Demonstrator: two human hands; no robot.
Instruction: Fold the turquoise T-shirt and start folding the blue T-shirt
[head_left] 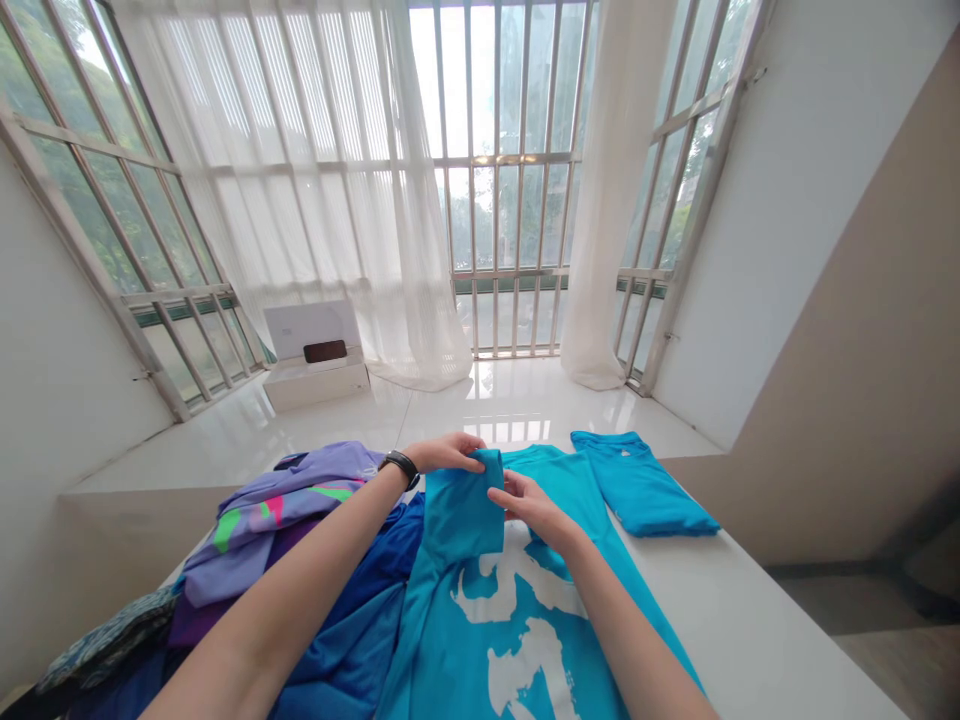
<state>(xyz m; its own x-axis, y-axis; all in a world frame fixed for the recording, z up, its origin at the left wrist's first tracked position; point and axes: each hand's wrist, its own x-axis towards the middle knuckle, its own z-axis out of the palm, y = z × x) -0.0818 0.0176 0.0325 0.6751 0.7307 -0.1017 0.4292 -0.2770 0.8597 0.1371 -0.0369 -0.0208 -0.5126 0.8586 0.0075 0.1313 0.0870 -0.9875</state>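
Left grip [442, 455], black wristband [401, 467] just behind it, closed over the folded top of a turquoise T-shirt [480, 600], flat on the white desk [739, 610]; right grip [532, 505] half curled, fingertips against the fold, hold impossible to tell. Just left, a heap of purple and blue clothes [300, 540]; to the right, a folded blue shirt [637, 483].

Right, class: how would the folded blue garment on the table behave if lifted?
The folded blue garment would probably sag at its folds, since the turquoise shirt bends softly where held. It likely feels light for its bulk, and could slide on the smooth white table.
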